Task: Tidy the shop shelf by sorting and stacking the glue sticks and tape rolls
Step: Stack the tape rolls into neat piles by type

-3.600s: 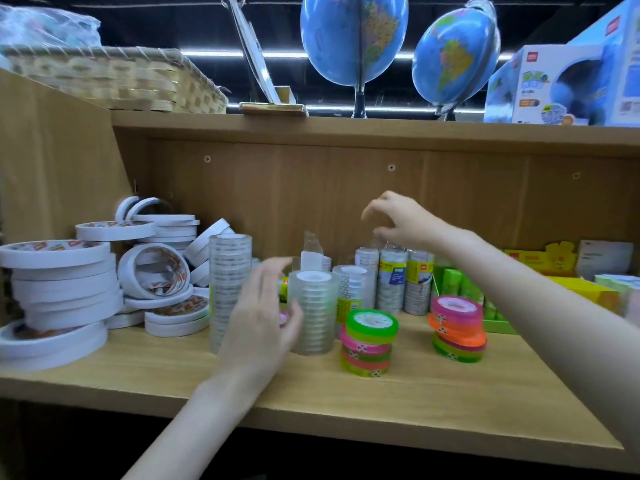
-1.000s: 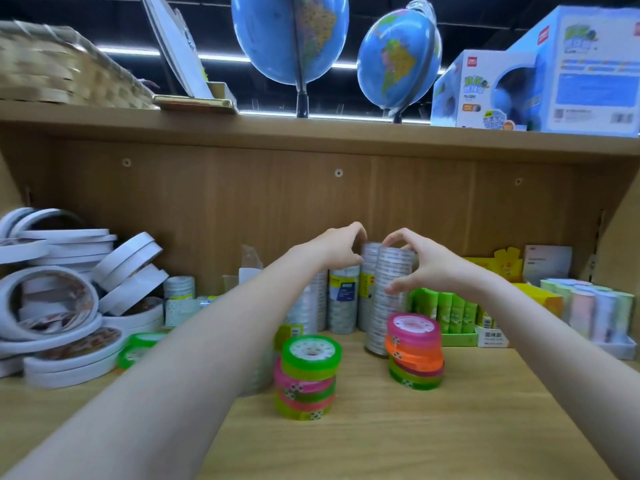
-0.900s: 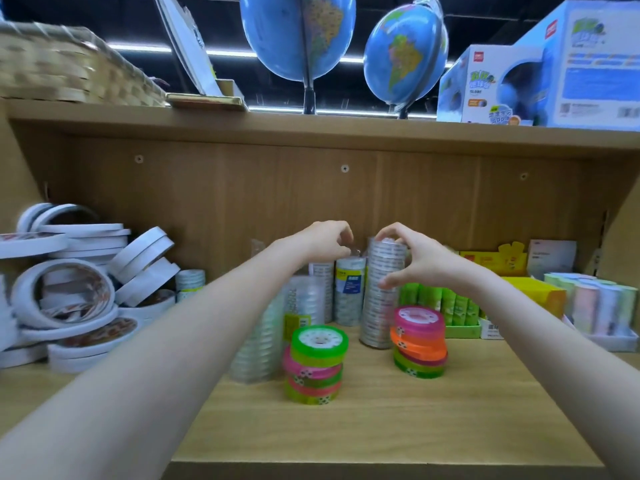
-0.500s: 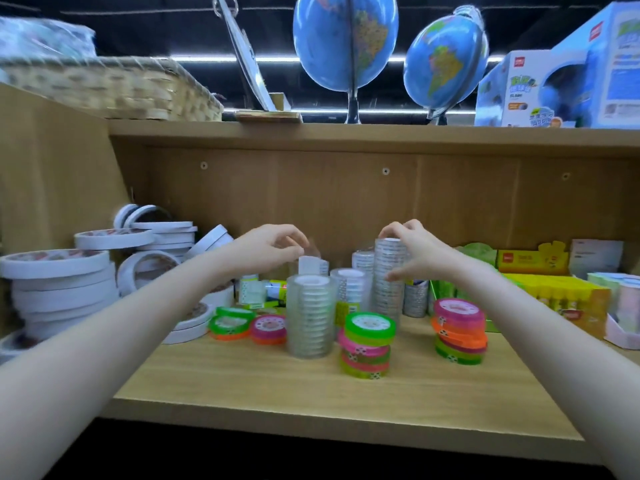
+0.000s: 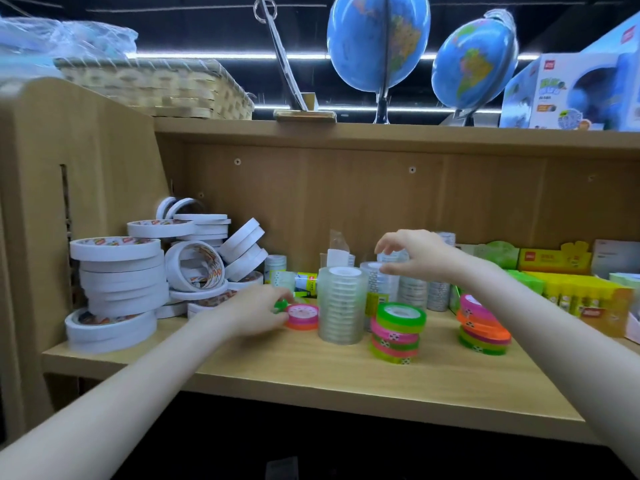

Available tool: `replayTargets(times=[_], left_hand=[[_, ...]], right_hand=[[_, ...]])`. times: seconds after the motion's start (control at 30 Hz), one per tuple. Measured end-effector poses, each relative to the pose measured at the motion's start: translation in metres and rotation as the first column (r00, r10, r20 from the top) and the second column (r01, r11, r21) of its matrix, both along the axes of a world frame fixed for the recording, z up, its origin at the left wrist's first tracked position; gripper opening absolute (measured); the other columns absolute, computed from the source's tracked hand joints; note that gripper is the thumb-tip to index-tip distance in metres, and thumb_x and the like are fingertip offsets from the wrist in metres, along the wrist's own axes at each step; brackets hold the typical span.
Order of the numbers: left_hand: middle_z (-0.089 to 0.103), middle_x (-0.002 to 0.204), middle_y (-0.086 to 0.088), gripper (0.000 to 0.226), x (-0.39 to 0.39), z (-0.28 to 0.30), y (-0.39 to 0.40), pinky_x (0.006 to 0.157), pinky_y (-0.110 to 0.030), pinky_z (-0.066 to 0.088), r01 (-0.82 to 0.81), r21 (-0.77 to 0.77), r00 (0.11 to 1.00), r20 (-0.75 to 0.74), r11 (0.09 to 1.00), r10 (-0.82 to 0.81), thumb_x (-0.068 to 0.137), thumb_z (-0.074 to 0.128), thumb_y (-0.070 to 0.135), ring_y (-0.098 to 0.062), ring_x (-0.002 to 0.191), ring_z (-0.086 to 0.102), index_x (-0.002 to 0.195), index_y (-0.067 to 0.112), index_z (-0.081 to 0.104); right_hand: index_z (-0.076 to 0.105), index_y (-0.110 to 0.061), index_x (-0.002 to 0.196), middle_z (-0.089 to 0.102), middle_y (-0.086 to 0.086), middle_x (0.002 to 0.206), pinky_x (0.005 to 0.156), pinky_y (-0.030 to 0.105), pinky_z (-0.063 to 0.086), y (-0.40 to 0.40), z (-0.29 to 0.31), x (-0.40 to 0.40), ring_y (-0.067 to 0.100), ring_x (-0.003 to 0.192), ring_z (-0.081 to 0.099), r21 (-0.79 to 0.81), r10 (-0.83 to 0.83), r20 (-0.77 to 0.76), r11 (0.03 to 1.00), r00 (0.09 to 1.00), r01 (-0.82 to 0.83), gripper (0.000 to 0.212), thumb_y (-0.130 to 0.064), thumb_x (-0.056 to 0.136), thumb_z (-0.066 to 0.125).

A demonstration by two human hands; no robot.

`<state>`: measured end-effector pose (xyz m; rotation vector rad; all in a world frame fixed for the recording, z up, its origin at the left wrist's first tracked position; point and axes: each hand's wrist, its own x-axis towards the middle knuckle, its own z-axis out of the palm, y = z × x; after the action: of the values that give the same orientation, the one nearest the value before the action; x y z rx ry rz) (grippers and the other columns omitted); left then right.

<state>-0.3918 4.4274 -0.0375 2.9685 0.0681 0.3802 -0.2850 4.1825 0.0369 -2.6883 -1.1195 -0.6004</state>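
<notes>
My left hand [image 5: 254, 311] lies low on the shelf [image 5: 311, 368] over a small green tape roll [image 5: 280, 304], thumb and fingers either side of it, fingertips against a pink-and-orange roll [image 5: 302, 317]. My right hand [image 5: 414, 254] hovers with spread, curved fingers above the clear tape stacks [image 5: 381, 278] at the back and holds nothing. A tall clear tape stack [image 5: 342, 306] stands in front. Two coloured tape stacks stand at middle [image 5: 398, 332] and right [image 5: 483, 329]. A glue stick [image 5: 305, 283] lies behind the rolls.
White tape rolls [image 5: 117, 282] are piled at the left against the side wall. Yellow [image 5: 581, 297] and green [image 5: 526, 282] glue stick boxes fill the right. Globes [image 5: 379, 39] and a basket [image 5: 156, 88] stand on the upper board.
My left hand dropped from the back stacks down to the small coloured rolls at the left. My right hand let go of the tall clear stack and lifted off it.
</notes>
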Motion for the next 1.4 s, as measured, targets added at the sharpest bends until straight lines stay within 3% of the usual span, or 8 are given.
replayTargets(times=[0.23, 0.3, 0.5, 0.67, 0.83, 0.97, 1.1, 1.4], left_hand=[[0.052, 0.126, 0.0, 0.047, 0.014, 0.003, 0.003, 0.099, -0.032, 0.041, 0.133, -0.266, 0.988, 0.114, 0.955, -0.106, 0.089, 0.059, 0.029, -0.015, 0.115, 0.049, 0.132, 0.025, 0.042], [0.053, 0.121, 0.004, 0.04, 0.015, 0.003, -0.005, 0.093, -0.026, 0.042, 0.211, -0.308, 0.968, 0.198, 0.928, -0.154, 0.089, 0.057, 0.019, -0.011, 0.111, 0.05, 0.127, 0.025, 0.046], [0.063, 0.105, 0.003, 0.022, 0.029, 0.031, -0.034, 0.085, -0.031, 0.049, 0.313, -0.442, 0.893, 0.439, 0.841, -0.102, 0.092, 0.046, 0.007, -0.015, 0.098, 0.058, 0.106, 0.019, 0.059], [0.062, 0.112, 0.003, 0.027, 0.06, 0.062, -0.067, 0.07, -0.026, 0.049, 0.312, -0.351, 0.911, 0.375, 0.883, -0.173, 0.091, 0.046, 0.012, -0.016, 0.095, 0.057, 0.115, 0.019, 0.057], [0.056, 0.125, -0.003, 0.035, 0.101, 0.079, -0.102, 0.084, -0.02, 0.036, 0.344, -0.168, 0.921, 0.25, 0.924, -0.297, 0.091, 0.049, 0.014, -0.015, 0.111, 0.051, 0.126, 0.019, 0.049], [0.046, 0.13, -0.011, 0.053, 0.134, 0.084, -0.133, 0.093, -0.026, 0.04, 0.375, -0.067, 0.918, 0.164, 0.925, -0.361, 0.09, 0.053, 0.016, -0.021, 0.117, 0.048, 0.139, 0.023, 0.034], [0.038, 0.124, -0.011, 0.069, 0.164, 0.084, -0.163, 0.098, -0.033, 0.039, 0.37, -0.003, 0.927, 0.065, 0.929, -0.369, 0.089, 0.056, 0.023, -0.026, 0.11, 0.048, 0.146, 0.031, 0.018], [0.055, 0.123, -0.01, 0.042, 0.195, 0.094, -0.188, 0.082, -0.031, 0.037, 0.249, 0.007, 0.966, 0.07, 0.968, -0.249, 0.093, 0.051, 0.038, -0.025, 0.109, 0.051, 0.121, 0.007, 0.049]], right_hand=[[0.051, -0.033, 0.122, 0.048, -0.002, 0.127, 0.11, 0.051, 0.024, 0.005, 0.016, 0.002, 0.02, 0.124, 0.04, -0.123, -0.043, 0.047, 0.991, 0.998, 0.049, 0.036, -0.037, 0.087, 0.059], [0.052, -0.033, 0.122, 0.041, 0.001, 0.134, 0.107, 0.05, 0.024, -0.004, 0.021, 0.008, 0.028, 0.126, 0.035, -0.069, -0.149, 0.112, 0.985, 0.982, 0.157, 0.035, -0.035, 0.088, 0.058], [0.047, -0.019, 0.126, 0.047, 0.013, 0.12, 0.084, 0.026, 0.035, -0.033, 0.005, 0.027, 0.024, 0.103, 0.048, 0.134, -0.112, -0.106, 0.983, 0.988, 0.125, 0.053, -0.021, 0.079, 0.071], [0.059, -0.013, 0.11, 0.056, 0.005, 0.11, 0.08, 0.027, 0.039, -0.041, -0.004, 0.039, 0.02, 0.101, 0.051, 0.394, -0.081, -0.227, 0.904, 0.97, 0.167, 0.047, -0.023, 0.07, 0.08], [0.061, -0.009, 0.102, 0.063, 0.01, 0.101, 0.071, 0.03, 0.051, -0.088, 0.016, 0.048, 0.025, 0.086, 0.063, 0.451, -0.273, -0.198, 0.828, 0.941, 0.335, 0.045, -0.024, 0.066, 0.083], [0.061, -0.009, 0.088, 0.064, 0.007, 0.081, 0.068, 0.033, 0.058, -0.106, 0.013, 0.05, 0.024, 0.069, 0.067, 0.482, -0.166, -0.358, 0.809, 0.919, 0.335, 0.033, -0.018, 0.066, 0.083], [0.058, -0.012, 0.098, 0.058, 0.0, 0.085, 0.063, 0.028, 0.056, -0.102, 0.004, 0.057, 0.016, 0.062, 0.064, 0.426, -0.151, -0.32, 0.859, 0.935, 0.284, 0.041, -0.018, 0.066, 0.083], [0.05, -0.014, 0.1, 0.055, -0.002, 0.089, 0.05, 0.019, 0.048, -0.103, 0.001, 0.065, 0.012, 0.062, 0.06, 0.438, -0.129, -0.248, 0.869, 0.96, 0.23, 0.047, -0.02, 0.067, 0.083]])
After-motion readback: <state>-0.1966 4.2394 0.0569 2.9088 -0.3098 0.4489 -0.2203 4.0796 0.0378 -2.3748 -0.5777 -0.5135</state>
